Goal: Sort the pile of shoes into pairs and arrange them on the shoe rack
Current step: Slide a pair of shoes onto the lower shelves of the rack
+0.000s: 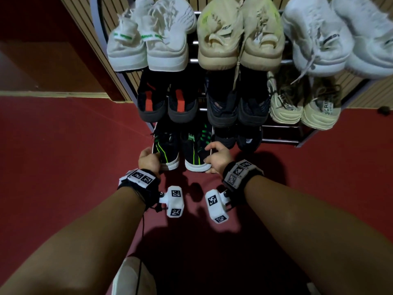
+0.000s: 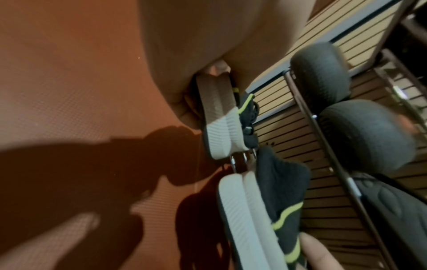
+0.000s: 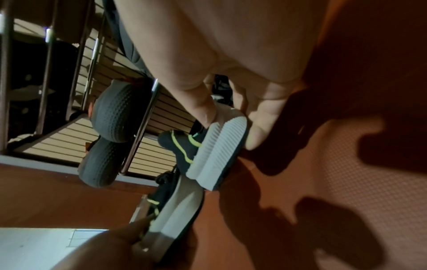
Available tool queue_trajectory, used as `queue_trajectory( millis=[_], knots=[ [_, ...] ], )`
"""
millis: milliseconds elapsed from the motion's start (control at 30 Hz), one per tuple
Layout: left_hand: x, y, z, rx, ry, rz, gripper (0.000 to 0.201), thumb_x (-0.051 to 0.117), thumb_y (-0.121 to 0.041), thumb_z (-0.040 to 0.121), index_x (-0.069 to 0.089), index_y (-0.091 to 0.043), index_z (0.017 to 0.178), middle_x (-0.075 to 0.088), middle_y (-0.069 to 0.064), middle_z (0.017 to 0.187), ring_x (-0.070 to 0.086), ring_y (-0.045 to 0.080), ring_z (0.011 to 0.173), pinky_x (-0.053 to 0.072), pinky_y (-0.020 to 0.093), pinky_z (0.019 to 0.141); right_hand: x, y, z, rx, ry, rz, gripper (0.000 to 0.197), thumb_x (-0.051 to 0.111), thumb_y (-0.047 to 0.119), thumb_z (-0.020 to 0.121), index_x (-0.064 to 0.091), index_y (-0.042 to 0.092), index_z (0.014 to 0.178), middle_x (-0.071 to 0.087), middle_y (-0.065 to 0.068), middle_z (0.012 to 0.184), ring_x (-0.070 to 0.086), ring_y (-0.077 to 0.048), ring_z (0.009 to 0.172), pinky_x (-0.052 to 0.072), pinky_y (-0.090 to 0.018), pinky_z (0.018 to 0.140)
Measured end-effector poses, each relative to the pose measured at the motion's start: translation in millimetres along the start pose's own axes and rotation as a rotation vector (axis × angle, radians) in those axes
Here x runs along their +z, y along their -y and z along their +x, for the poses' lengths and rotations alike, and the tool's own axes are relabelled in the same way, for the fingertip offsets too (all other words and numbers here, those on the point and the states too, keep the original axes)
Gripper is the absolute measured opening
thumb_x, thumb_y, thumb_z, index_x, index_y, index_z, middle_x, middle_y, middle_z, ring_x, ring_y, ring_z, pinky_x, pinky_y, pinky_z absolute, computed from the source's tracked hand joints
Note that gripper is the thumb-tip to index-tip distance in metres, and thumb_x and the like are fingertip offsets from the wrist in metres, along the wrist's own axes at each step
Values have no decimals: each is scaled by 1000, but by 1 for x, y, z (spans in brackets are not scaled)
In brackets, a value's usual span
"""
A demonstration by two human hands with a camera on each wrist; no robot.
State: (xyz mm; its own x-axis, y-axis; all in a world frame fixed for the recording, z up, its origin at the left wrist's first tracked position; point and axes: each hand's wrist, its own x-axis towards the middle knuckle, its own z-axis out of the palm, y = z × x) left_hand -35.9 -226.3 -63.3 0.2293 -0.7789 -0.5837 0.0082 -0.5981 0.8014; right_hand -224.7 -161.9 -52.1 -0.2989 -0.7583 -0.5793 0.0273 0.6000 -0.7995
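shoe rack (image 1: 276,141): shiny metal bars
black-and-green shoes (image 1: 168,150): knit cloth uppers, ribbed matt white rubber soles
floor (image 1: 63,167): matt red, fine dotted texture
wall (image 2: 286,102): ribbed wood-look slats
white sneakers (image 1: 148,39): woven cloth

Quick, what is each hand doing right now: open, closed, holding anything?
Left hand: holds the left black knit sneaker with neon-green stripes by its heel.
Right hand: holds the right black knit sneaker with neon-green stripes by its heel.
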Motion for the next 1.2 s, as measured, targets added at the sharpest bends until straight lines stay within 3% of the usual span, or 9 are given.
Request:
queue_trajectory(
  millis=[167,367,500,667,767,867,967,1100,1200],
  knots=[
    [13,-1,16,-17,72,5,42,47,2,92,46,-8,132,64,11,81,57,18,45,46,26,43,5,8,17,-8,-24,12,40,57,-11,80,52,29,77,54,-16,88,61,-31,67,57,-37,50],
    [27,-6,47,17,162,55,32,49,3,91,53,-6,122,68,22,105,67,35,78,56,40,62,5,11,41,-28,-31,-38,38,56,-6,81,49,31,83,50,-14,89,58,-29,68,58,-53,69],
    [33,-14,59,9,172,148,22,48,-6,95,53,-24,84,58,4,94,56,15,72,52,32,65,13,16,66,1,-74,-96,31,64,0,79,48,25,88,55,-13,94,65,-40,94,55,-54,83],
    [36,-23,70,-44,187,84,15,52,-17,94,52,-24,81,57,4,92,56,16,75,51,37,78,22,27,83,57,-57,-111,40,67,21,85,52,11,120,56,-18,125,56,-35,118,48,-45,99],
    [35,-13,84,-167,225,19,10,57,-26,83,59,-18,88,62,7,98,62,24,83,54,43,82,27,18,84,25,-147,-59,45,73,21,78,58,-5,112,66,-18,109,65,-33,104,53,-46,92],
    [36,-11,65,-270,218,-21,12,53,-17,85,57,-6,90,60,16,87,60,31,90,51,47,89,32,8,75,74,-117,34,52,76,26,73,60,-12,105,69,-22,98,68,-39,93,57,-51,82],
    [39,-6,49,-376,237,-43,16,42,-19,91,36,-13,77,39,9,71,48,24,66,44,34,66,34,8,65,218,2,217,28,64,19,91,50,9,113,63,-16,104,66,-35,94,56,-45,84],
    [42,-2,48,-376,201,-111,18,42,-10,92,38,-7,74,40,9,68,48,25,59,51,29,47,30,5,66,322,83,378,14,53,11,97,54,6,85,62,-15,100,66,-30,89,51,-43,96],
    [43,4,50,-302,196,-99,20,40,-8,96,43,-10,76,49,7,75,54,19,63,53,27,54,32,4,73,318,70,393,25,50,7,97,52,-2,120,60,-23,119,64,-20,77,58,-30,69]
  ],
)
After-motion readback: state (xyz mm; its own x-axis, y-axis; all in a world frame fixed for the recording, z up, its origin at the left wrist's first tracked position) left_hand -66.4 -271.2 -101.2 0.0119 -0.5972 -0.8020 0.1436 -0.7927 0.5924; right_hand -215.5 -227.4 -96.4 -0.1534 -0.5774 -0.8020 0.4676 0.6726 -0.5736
